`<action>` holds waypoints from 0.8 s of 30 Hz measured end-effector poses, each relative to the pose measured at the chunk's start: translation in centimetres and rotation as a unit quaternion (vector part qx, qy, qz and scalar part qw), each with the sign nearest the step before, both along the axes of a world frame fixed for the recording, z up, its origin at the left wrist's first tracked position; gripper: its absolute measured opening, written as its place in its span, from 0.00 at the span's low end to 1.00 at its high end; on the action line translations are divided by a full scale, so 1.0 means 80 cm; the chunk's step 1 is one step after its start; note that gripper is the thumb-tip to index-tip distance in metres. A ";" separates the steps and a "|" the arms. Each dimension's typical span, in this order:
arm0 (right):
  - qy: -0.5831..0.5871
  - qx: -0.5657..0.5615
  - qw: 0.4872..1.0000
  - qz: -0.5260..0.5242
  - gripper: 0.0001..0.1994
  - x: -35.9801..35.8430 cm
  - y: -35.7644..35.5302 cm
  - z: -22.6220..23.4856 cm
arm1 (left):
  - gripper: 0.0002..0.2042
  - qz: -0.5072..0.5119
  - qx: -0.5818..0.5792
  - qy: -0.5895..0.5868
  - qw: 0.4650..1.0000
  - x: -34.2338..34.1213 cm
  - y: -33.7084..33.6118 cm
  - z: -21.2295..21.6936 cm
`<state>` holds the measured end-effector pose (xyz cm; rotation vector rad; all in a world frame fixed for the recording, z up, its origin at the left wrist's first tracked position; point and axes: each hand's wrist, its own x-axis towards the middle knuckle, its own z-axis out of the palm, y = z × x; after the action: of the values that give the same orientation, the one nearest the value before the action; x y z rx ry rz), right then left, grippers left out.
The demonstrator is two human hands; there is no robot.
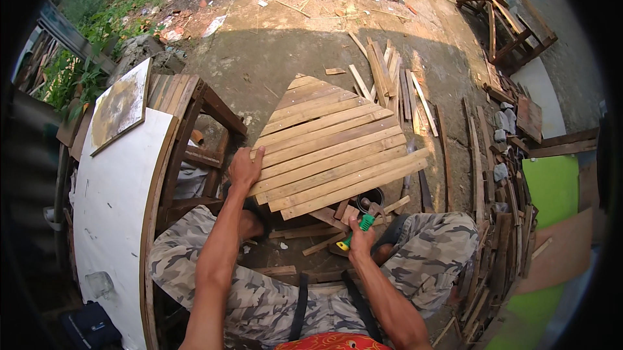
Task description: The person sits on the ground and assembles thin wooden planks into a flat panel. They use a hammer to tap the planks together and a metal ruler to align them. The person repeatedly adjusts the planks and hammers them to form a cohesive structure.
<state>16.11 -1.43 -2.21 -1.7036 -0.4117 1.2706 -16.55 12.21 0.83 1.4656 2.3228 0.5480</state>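
A panel of several pale wooden slats, nailed side by side, lies tilted in front of me above the ground. My left hand grips its left edge, thumb on top and fingers out of sight beneath. Close to the panel's near edge, my right hand is wrapped round the green and yellow handle of a hammer. The hammer's metal head points away from me, beside a dark round container partly under the panel. Short wood offcuts lie on the ground between my legs.
On my left stands a wooden table with a white board and a stained square panel. Loose wood strips lie beyond the slats. Stacked timber lines the right side, and a wooden frame stands far right.
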 end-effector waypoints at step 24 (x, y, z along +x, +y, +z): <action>-0.010 -0.034 0.991 0.127 0.14 0.000 0.122 -0.022 | 0.21 0.168 0.077 -0.332 0.925 -0.063 0.008 0.005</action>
<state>16.12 8.34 -3.99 -1.7631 -0.6204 1.4646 -21.58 12.84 1.26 0.7458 1.9939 1.1399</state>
